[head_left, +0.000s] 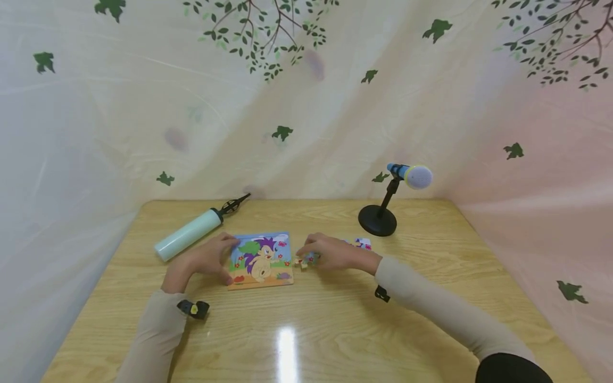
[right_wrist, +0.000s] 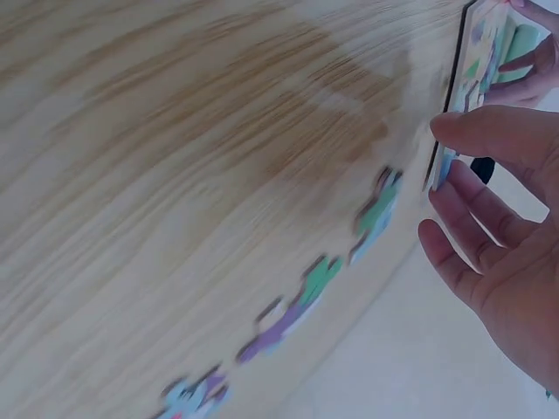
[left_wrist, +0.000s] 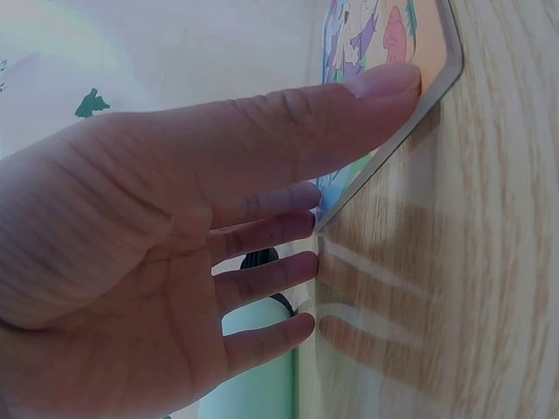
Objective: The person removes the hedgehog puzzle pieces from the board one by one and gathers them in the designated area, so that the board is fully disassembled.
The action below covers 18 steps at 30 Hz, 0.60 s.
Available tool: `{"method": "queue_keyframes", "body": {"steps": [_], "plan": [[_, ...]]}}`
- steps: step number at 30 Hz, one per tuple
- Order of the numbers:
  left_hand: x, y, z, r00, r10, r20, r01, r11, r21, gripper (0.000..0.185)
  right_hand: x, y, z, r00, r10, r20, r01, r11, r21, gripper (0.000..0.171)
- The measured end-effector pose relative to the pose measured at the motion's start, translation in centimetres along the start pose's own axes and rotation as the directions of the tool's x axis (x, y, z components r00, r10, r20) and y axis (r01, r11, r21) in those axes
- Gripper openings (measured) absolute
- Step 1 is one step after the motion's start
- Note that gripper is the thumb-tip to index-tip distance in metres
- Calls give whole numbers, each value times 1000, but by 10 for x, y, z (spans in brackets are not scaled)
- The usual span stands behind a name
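Note:
On the table lies a picture puzzle board (head_left: 261, 260) showing a purple-haired hedgehog figure. My left hand (head_left: 206, 260) is at the board's left side, its thumb resting on the near corner and its straight fingers by the far corner. Just past the board's right edge, my right hand (head_left: 332, 251) reaches down over small puzzle pieces (head_left: 311, 259). Its thumb (right_wrist: 489, 135) hides the index fingertip, so whether a piece is pinched there is unclear. The right wrist view shows a green and purple puzzle piece (right_wrist: 293, 310) in a row with others on the wood.
A pale green hand pump (head_left: 189, 234) with a black nozzle lies at the back left. Toward the back right stands a toy microphone (head_left: 416, 176) on a black round base (head_left: 377, 220). A leaf-patterned curtain (head_left: 287, 106) hangs behind the table (head_left: 335, 335).

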State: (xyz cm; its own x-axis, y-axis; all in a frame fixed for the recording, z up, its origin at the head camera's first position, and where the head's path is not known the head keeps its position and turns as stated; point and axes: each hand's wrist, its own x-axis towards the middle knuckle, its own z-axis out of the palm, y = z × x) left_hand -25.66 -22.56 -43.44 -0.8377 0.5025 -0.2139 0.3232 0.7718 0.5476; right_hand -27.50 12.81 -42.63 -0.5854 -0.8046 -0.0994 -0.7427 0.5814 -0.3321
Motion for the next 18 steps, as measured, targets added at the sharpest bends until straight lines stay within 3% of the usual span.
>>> {"method": "queue_keyframes", "body": {"steps": [18], "plan": [[0, 3, 0, 1000, 9, 4, -9, 1000, 9, 101, -72, 29, -8, 999, 39, 27, -36, 996, -86, 44]]}}
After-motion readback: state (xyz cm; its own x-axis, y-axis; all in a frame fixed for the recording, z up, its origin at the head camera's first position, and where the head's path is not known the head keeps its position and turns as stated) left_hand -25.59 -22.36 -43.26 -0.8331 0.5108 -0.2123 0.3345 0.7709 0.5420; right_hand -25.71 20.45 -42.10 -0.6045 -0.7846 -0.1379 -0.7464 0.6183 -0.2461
